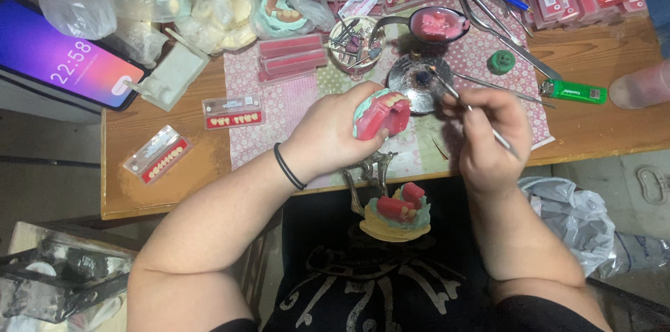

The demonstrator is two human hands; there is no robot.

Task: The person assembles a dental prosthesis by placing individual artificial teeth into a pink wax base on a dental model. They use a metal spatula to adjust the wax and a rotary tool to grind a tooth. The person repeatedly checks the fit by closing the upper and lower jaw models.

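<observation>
My left hand (pixel 333 131) grips a green dental cast topped with a pink wax denture (pixel 382 114) that carries a row of pale teeth. My right hand (pixel 488 133) pinches a thin metal wax tool (pixel 455 97) like a pen. Its tip reaches to a small round metal burner (pixel 413 80) just beyond the denture. A black band circles my left wrist. Below the hands, on my lap, lies a metal articulator with a second cast and pink wax rim (pixel 398 213).
A wooden table (pixel 174 178) carries a patterned cloth, cards of artificial teeth (pixel 232 112), pink wax sheets (pixel 292 56), a cup of burs (pixel 352 39), a ladle of pink wax (pixel 436 23), a green lighter (pixel 574 90), a lit phone (pixel 66 56) and plastic bags.
</observation>
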